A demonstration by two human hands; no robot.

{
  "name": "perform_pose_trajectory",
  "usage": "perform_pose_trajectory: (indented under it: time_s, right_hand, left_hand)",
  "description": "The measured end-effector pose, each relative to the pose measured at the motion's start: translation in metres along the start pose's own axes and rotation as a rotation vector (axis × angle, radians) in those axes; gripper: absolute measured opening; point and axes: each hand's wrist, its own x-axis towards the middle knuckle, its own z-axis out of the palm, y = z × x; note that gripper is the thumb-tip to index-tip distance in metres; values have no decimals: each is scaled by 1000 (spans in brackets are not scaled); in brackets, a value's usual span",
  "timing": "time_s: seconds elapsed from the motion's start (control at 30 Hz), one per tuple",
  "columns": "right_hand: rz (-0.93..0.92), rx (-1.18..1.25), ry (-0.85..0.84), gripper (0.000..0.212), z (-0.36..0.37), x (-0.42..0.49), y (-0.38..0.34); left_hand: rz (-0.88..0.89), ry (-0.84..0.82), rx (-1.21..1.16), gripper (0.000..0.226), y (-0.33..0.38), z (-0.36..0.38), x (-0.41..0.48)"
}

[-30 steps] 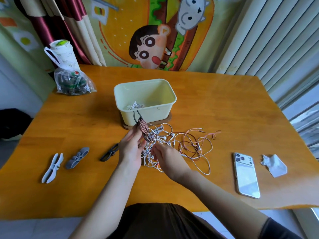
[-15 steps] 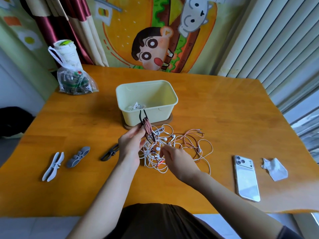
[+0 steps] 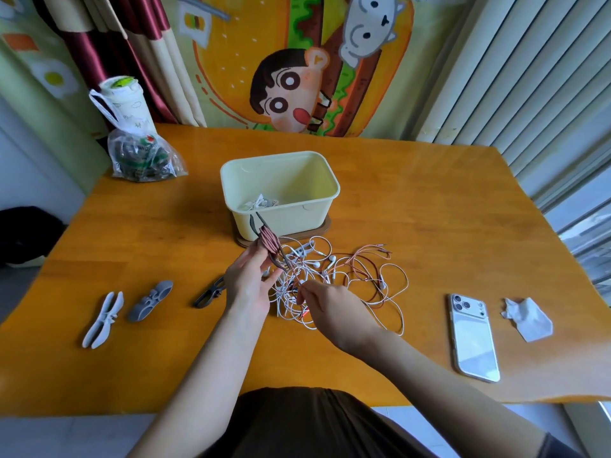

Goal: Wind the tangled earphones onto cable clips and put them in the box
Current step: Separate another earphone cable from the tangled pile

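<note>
My left hand [image 3: 248, 283] holds a dark cable clip [image 3: 269, 243] upright, with pink earphone cable wound round its middle. Just to the right, my right hand [image 3: 330, 307] pinches a strand of that pink cable low over the tangle. The tangle of white and pink earphones [image 3: 344, 276] lies on the table in front of the pale yellow box [image 3: 281, 193]. A wound white earphone bundle [image 3: 259, 203] lies inside the box. Spare clips lie to the left: a dark one [image 3: 208, 294], a grey one [image 3: 150, 300] and a white one [image 3: 103, 319].
A white phone [image 3: 472, 335] and a crumpled tissue [image 3: 527, 319] lie at the right of the orange wooden table [image 3: 429, 209]. A plastic bag with a cup [image 3: 139, 150] stands at the back left. The box sits on a brown coaster.
The pink cable's loose end has been drawn in from the right toward the tangle. My right hand shifted slightly right and lower; my left hand keeps the clip upright near the box.
</note>
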Motion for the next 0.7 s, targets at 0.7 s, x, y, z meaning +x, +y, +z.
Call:
perform_pose_trajectory:
  time_s: [0.7]
  right_hand:
    - [-88,-414,101,34,-43,17,22]
  left_hand:
    - [872,-300,1108,29,-23,-23,11]
